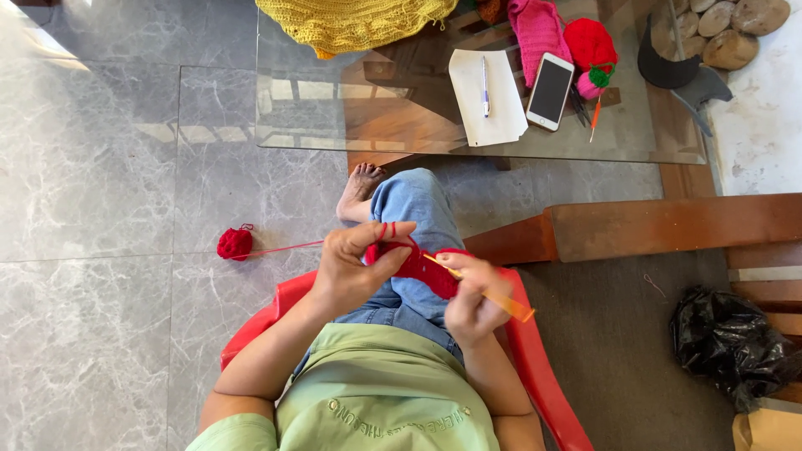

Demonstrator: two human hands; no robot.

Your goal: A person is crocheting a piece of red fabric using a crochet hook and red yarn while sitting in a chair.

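Green shirt, hands' fingers on red crochet piece.

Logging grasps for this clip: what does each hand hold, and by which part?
Left hand holds the red crochet piece at its left edge, yarn over the fingers. Right hand grips the orange crochet hook mid-shaft.

Glossy glass tabletop, polished marble floor, woolly red crochet piece.
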